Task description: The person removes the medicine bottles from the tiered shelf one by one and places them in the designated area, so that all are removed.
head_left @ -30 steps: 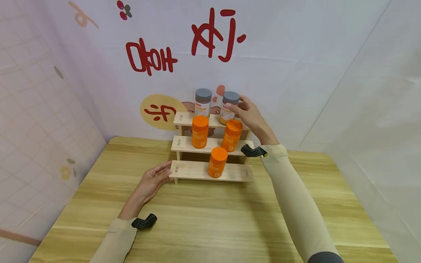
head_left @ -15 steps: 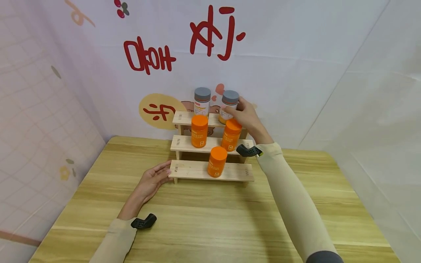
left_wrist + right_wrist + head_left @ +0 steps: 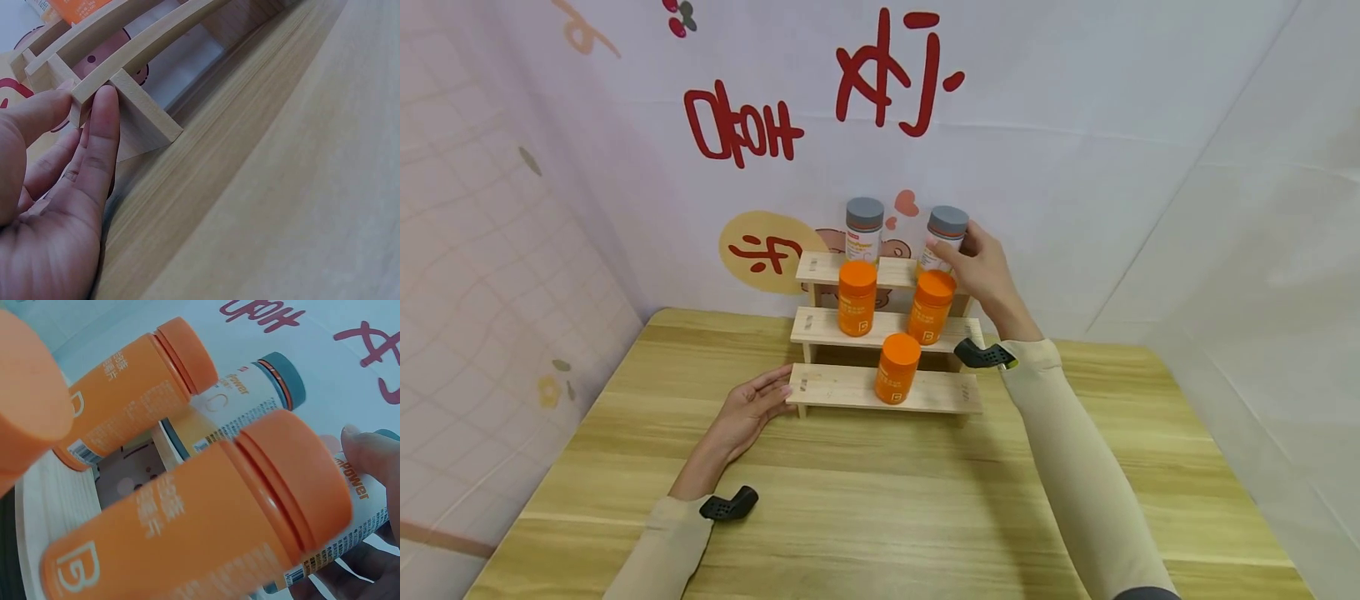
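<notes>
On the head feed I see the right hand [image 3: 988, 271] grasping a grey-lidded jar [image 3: 949, 220] between thumb and fingers, at the right end of the top tier of a wooden stand [image 3: 838, 385]. I cannot tell whether the jar's base touches the board, because an orange lid [image 3: 937, 283] covers part of it. My left wrist view shows the left hand [image 3: 749, 418] pinching the left end of the bottom tier between thumb and fingers. I see a second jar with a grey lid [image 3: 865, 208] upright on the top tier, apart from the grasped one. Two orange jars [image 3: 856, 302] stand on the middle tier, and a lone orange jar [image 3: 897, 371] on the bottom tier. The counter [image 3: 865, 508] carries the stand.
</notes>
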The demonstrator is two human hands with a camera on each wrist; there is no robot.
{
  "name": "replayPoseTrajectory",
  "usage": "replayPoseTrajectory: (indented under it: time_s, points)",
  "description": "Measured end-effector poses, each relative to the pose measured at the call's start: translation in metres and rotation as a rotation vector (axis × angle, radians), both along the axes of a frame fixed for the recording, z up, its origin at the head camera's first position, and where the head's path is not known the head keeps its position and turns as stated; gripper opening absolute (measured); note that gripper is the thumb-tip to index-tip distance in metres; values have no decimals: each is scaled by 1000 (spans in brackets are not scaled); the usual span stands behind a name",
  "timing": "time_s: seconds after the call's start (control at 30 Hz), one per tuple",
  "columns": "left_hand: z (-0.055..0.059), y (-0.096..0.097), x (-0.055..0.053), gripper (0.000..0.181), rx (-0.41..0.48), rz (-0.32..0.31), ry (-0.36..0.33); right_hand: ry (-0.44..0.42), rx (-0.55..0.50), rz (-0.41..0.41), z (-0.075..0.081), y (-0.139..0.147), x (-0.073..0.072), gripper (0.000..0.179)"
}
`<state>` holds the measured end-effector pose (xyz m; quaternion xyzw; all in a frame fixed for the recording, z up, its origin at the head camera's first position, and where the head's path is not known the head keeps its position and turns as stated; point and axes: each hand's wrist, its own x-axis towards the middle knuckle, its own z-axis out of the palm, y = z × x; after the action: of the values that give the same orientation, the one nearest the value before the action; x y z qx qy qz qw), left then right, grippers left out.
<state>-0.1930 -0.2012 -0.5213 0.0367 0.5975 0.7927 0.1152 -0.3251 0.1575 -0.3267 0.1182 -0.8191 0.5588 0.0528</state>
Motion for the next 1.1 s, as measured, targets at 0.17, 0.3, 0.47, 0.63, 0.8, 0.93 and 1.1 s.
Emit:
replayPoseTrajectory:
  time_s: [0.17, 0.3, 0.47, 0.63, 0.8, 0.93, 1.1]
  points:
    - [0, 0, -1, 62, -2, 4, -1, 41, -19, -19, 0, 12, 4, 55]
    - [0, -1, 0, 62, 1, 3, 4, 57, -25, -45, 1, 20, 8, 53]
    - [0, 0, 0, 62, 7, -2, 8, 71, -17, -84, 2, 32, 16, 54]
    - [-1, 0, 0, 61, 9, -5, 16, 89, -46, -116, 0, 45, 22, 53]
    - [-1, 0, 0, 61, 6, 1, 15, 100, -65, -138, -6, 55, 30, 51]
    - [-1, 0, 0, 61, 4, -1, 14, 116, -67, -157, -11, 63, 38, 51]
    - [-1, 0, -1, 60, 6, -4, 16, 137, -82, -176, -15, 73, 48, 53]
